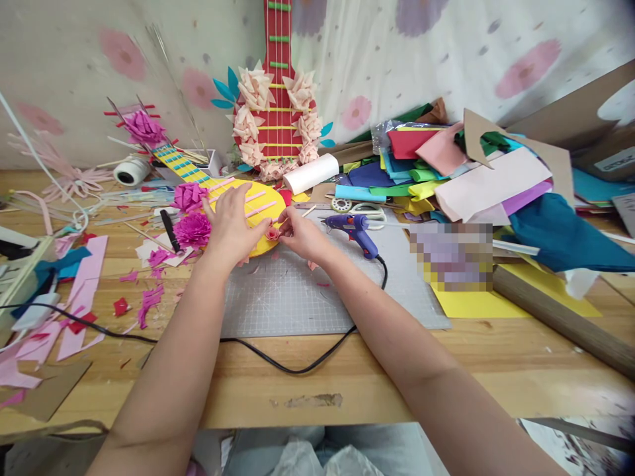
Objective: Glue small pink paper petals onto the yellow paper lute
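Note:
A yellow paper guitar (pixel 268 196) lies on a grey cutting mat (pixel 297 311), its blue-striped neck pointing to the upper left. Pink strips cross its body, and magenta paper flowers (pixel 192 229) sit along its left side. My left hand (pixel 229 221) lies over the body with fingers spread, its thumb reaching toward a small pink paper flower (pixel 272 233) by the right edge. At that flower, my right hand (pixel 300 233) has its fingertips pinched together. Whether the flower touches the body there is hard to make out.
A blue glue gun (pixel 353 231) rests on the mat, its black cord looping toward me. Behind stands a red paper guitar (pixel 278 125) with pale flowers. Coloured paper (pixel 411 158) is heaped at right, beside a brown roll (pixel 560 317). Pink scraps (pixel 84 297) litter the left.

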Demonstrator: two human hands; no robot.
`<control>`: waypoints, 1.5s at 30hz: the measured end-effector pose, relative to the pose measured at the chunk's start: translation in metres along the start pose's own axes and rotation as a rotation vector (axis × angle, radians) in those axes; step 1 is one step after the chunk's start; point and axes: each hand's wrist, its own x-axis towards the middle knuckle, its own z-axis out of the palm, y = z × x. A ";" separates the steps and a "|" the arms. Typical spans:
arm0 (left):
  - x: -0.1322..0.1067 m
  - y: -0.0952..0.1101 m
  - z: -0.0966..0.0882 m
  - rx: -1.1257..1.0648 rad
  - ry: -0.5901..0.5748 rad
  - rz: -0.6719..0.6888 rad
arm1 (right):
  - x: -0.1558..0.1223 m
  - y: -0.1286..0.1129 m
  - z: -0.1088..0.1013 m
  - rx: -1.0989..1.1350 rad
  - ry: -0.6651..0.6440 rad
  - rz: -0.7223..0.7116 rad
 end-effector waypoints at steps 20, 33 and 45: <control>0.007 -0.012 -0.011 -0.191 0.267 -0.080 | 0.001 0.003 0.005 0.038 0.014 0.039; 0.004 -0.005 -0.008 -0.292 0.463 0.054 | -0.008 -0.002 -0.027 0.044 0.054 0.026; -0.043 0.038 0.040 -0.496 0.194 0.436 | -0.068 0.033 -0.047 -0.192 0.006 0.129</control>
